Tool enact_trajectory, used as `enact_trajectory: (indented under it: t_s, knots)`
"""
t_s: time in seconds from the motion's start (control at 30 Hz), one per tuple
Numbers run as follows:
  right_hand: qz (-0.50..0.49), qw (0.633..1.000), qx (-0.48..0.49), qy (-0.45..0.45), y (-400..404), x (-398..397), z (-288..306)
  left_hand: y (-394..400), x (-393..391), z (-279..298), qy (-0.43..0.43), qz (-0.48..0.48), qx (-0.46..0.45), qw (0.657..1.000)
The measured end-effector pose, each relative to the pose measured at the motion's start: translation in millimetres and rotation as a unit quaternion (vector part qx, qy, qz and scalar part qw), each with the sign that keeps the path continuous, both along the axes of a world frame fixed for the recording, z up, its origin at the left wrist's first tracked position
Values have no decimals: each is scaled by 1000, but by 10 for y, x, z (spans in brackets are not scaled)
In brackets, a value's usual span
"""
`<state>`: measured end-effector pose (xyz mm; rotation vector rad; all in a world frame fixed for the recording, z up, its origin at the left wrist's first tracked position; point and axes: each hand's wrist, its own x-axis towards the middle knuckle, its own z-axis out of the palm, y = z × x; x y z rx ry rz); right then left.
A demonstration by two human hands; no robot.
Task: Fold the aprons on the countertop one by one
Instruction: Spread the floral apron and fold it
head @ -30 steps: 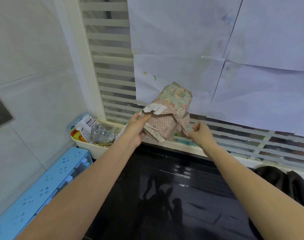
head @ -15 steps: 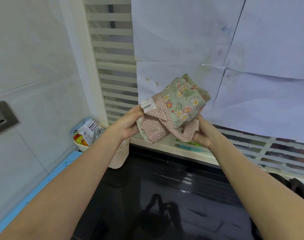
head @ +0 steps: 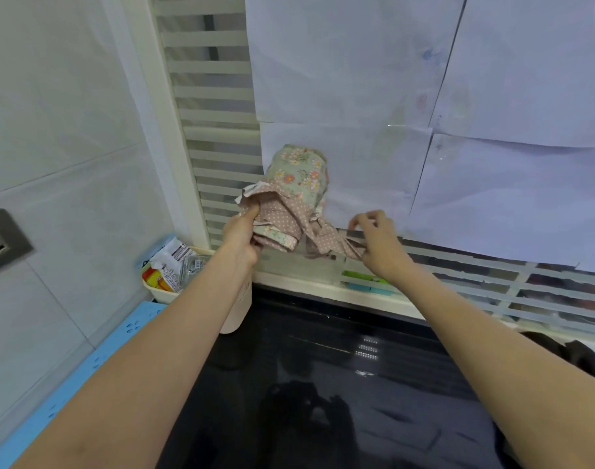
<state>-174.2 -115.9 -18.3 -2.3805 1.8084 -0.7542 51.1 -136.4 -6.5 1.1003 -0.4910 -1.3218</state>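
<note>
While it is held up in the air in front of the paper-covered window, the apron (head: 294,201) is a bunched bundle, green floral cloth on top and pink dotted cloth below, well above the black counter (head: 323,384). The left hand (head: 243,236) grips the bundle's left side, its fingers (head: 250,214) curled into the pink fabric. The right hand (head: 379,245) pinches a pink strap (head: 336,243) that trails out from the bundle's lower right, its upper fingers bent and raised just above it. Below the hands runs the pale window sill (head: 306,282), with a green and blue object (head: 367,282) lying on it. At the left a cream tray (head: 160,294) holds packets, beside a blue perforated rack (head: 96,363). Dark cloth (head: 573,357) lies at the counter's right edge
</note>
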Motion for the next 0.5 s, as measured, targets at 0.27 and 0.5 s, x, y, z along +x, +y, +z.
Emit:
enact_trajectory:
  t_s: [0.27,0.5]
  knots:
    - [-10,910,237,-341,71,10,130,124,97,279,-5,-78,-50,996]
    - [-68,552,232,-798,-99,-118,535,252,219,448,-113,-176,-104,972]
